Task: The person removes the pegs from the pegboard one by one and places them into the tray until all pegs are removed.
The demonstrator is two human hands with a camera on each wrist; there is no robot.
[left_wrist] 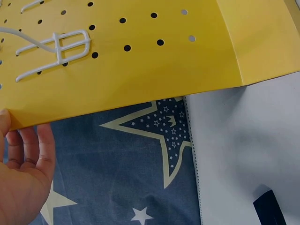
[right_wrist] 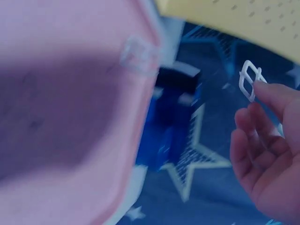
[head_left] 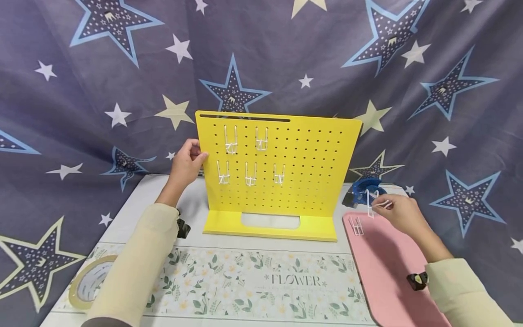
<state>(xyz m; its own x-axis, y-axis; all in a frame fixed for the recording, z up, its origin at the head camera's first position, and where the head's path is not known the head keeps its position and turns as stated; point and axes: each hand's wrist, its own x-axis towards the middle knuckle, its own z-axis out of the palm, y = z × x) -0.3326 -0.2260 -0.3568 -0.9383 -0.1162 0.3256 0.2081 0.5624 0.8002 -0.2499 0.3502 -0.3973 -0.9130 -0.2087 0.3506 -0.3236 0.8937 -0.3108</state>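
A yellow pegboard point(head_left: 310, 190) stands upright on its base in the head view. My left hand point(head_left: 185, 165) grips its left edge, thumb on the front face and fingers behind, as the left wrist view also shows. Several white wire hooks hang on the board in two rows, among them an upper-left hook point(head_left: 230, 146) and a lower-row hook point(head_left: 279, 178). To the right of the board, my right hand point(head_left: 402, 215) pinches another white wire hook point(right_wrist: 250, 80) between thumb and fingers, above the far end of a pink tray point(head_left: 388, 259). One more hook point(head_left: 357, 229) lies on that tray.
Behind the tray sits a blue tape dispenser point(head_left: 361, 188). A roll of yellowish tape point(head_left: 75, 290) lies at the front left, partly behind the left sleeve. A floral strip point(head_left: 229, 281) runs across the white table. A star-patterned curtain point(head_left: 286, 54) hangs behind.
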